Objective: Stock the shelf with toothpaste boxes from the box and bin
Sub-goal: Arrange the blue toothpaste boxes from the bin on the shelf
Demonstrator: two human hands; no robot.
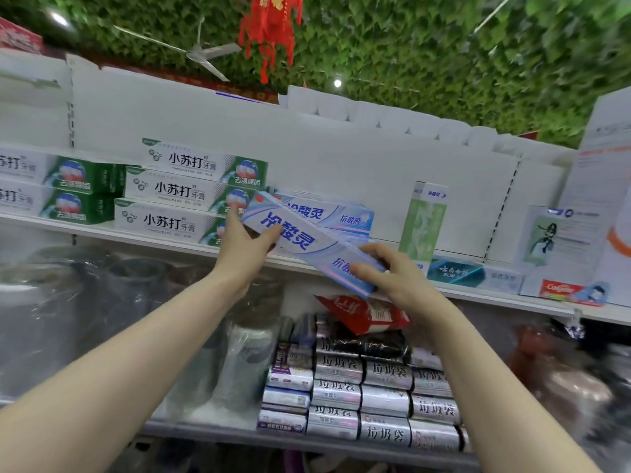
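Left hand (pixel 244 247), at centre frame, grips the upper-left end of a blue box (pixel 307 242) of toothpaste, with the thumb laid across its printed face and the other fingers hidden behind it. Far to the left of it, on the white shelf (pixel 102 230), two green boxes (pixel 68 189) sit stacked at the frame's left edge. Below them, under the shelf, are clear-wrapped goods (pixel 68 302), too blurred to name. Nearer the hand stands a green stack (pixel 177 192) three boxes high, its lower right ends partly covered by the hand. The blue box slants down from upper left to lower right, crossing in front of the shelf's front edge and bridging the two hands. Behind its upper end a matching box (pixel 331 215) lies flat on the shelf. The right hand (pixel 392 278), right of centre, grasps the lower-right end, with the thumb on the face and the fingers curled over the top edge. Beneath that hand, on the lower shelf, lie a red packet (pixel 362 314) and rows of silver rolls (pixel 362 390). Further right on the upper shelf a pale carton (pixel 423 227) stands upright. A teal box (pixel 456 272) lies flat just beside its base, and a Colgate box (pixel 566 291) rests near the right edge.
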